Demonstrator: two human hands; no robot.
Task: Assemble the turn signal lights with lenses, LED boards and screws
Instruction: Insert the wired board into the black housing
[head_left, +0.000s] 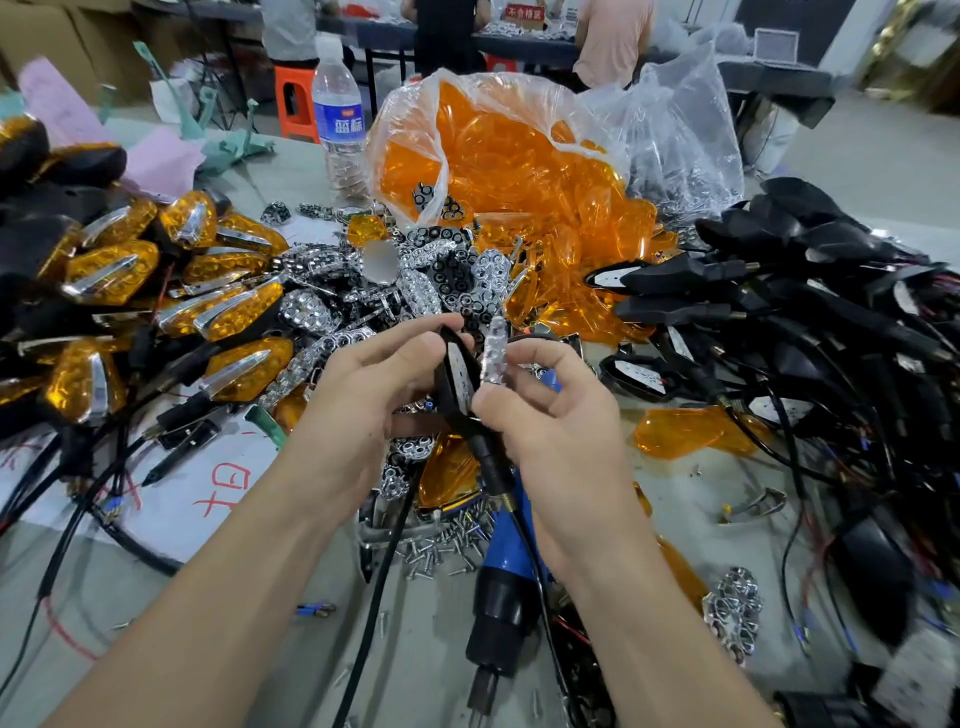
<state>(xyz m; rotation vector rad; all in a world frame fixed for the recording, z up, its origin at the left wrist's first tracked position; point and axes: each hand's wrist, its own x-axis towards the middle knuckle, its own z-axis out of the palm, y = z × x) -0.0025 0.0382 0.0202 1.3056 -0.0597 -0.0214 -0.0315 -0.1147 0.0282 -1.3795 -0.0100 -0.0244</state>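
Observation:
My left hand (374, 384) grips a black turn signal housing (457, 379) with a white LED board inside, its stalk and cable hanging down toward me. My right hand (550, 410) pinches a chrome reflector piece (494, 353) upright, right beside the housing's open face. Several chrome reflectors (415, 291) lie heaped just beyond my hands. A clear bag of orange lenses (509, 156) stands behind them. Loose screws (441, 545) lie below my hands next to a blue electric screwdriver (504, 561).
Finished orange-lensed signals (156, 291) are piled at the left. Black housings with wires (810, 301) are heaped at the right. A water bottle (338, 119) stands at the back. Loose orange lenses (680, 431) lie right of my hands. People stand at a far table.

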